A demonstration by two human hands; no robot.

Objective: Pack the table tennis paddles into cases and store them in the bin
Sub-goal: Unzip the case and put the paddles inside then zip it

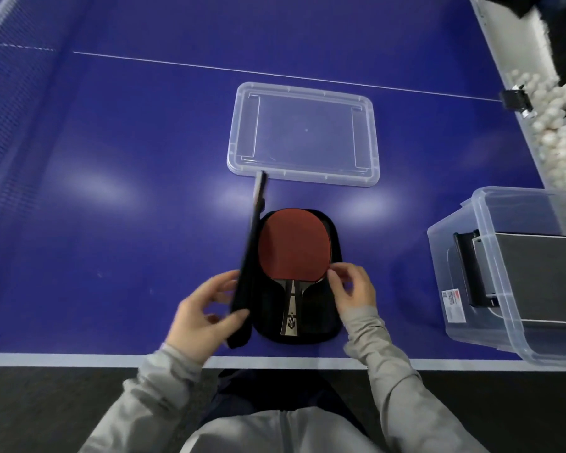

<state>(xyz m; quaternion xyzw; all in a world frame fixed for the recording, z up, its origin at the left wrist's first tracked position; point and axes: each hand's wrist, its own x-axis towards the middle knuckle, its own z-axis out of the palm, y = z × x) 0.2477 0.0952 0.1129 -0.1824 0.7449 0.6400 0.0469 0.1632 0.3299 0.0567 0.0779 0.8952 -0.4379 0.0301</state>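
Paddle [294, 243] with a red rubber face lies flat inside an open black case [335, 256] on the blue desk [111, 158], near its front edge, seen from the head camera looking down; the handle [291, 308] points toward the person. The case's lid flap [247, 266] stands up on edge along the left side, like an open book cover. The left hand [206, 317] holds the lower part of that flap, thumb across its near corner and fingers behind it, so this grip is closed on the flap. The right hand [352, 289] rests at the right shoulder of the blade, fingertips bent and touching the paddle's edge and the case rim; whether it pinches anything I cannot tell. Beyond the case lies a clear plastic bin lid [303, 132], flat on the desk. To the right stands the clear bin [455, 276], with a dark boxy item [536, 276] already inside. White balls [556, 138] fill a trough at the far right. The paddle looks light and rigid, its rubber face best left untouched, so the handle is the sensible place to hold it. The case looks soft-walled and light; once closed it should carry well gripped across its middle.
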